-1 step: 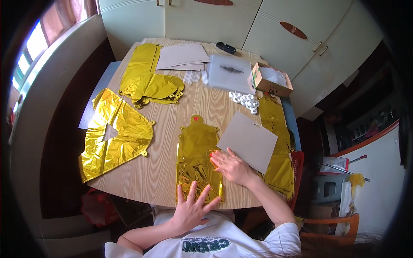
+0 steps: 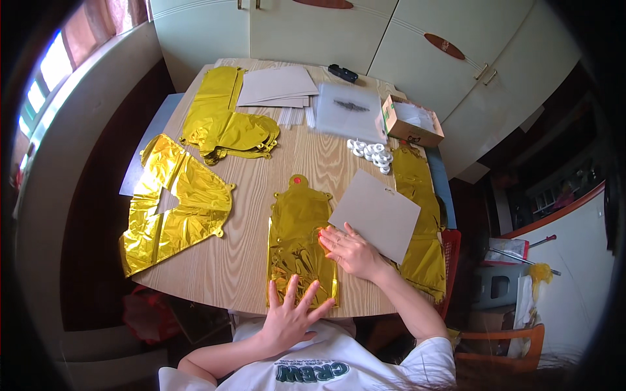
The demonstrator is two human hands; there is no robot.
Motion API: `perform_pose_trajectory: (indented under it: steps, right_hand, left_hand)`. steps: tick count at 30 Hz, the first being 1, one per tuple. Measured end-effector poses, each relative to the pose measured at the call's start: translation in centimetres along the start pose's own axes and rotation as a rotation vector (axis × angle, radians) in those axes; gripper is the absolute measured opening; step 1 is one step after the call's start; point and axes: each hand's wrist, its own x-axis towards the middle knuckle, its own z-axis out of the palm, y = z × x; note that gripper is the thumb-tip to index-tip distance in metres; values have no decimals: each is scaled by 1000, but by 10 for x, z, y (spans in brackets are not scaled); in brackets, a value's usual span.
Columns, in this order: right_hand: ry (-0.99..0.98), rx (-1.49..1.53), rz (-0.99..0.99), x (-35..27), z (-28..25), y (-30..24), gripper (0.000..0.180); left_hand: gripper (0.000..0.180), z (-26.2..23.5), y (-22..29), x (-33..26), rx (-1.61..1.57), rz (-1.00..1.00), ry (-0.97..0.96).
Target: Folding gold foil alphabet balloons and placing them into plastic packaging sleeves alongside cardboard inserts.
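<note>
Lying flat on the worktop (image 2: pixel 251 264) in front of you, the gold foil piece (image 2: pixel 301 215) has your left hand (image 2: pixel 291 314) over its near end, fingers spread wide. Your right hand (image 2: pixel 355 254), its fingers outstretched and close together, rests at the foil's right edge, thumb overlapping the grey card (image 2: pixel 379 210).

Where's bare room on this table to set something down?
Between the crinkled gold foil sheet at left and the red-dotted gold foil piece in the middle, the pale wooden table is bare; also beyond that piece, left of the round white rolls. Crowded: the right, where a square grey card overlaps another gold foil sheet.
</note>
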Motion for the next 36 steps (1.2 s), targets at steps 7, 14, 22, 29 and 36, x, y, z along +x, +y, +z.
perform_pose_trajectory:
  steps: [7, 14, 22, 29, 36]
  right_hand:
    - [42, -115, -23, 23, -2, 12, 39]
    - [63, -35, -118, 51, 6, -39, 39]
    - [-116, 50, -191, 72, 30, -47, 54]
    - [-57, 16, -188, 90, 33, -42, 48]
    - [-101, -6, -155, 99, 30, -51, 67]
  left_hand:
    - [100, 1, 1, 0, 22, 2, -7]
    - [101, 6, 0, -1, 64, 13, 9]
    - [102, 4, 0, -2, 61, 10, -2]
    - [109, 3, -2, -2, -17, 13, 23]
    - [104, 5, -2, -3, 30, 9, 10]
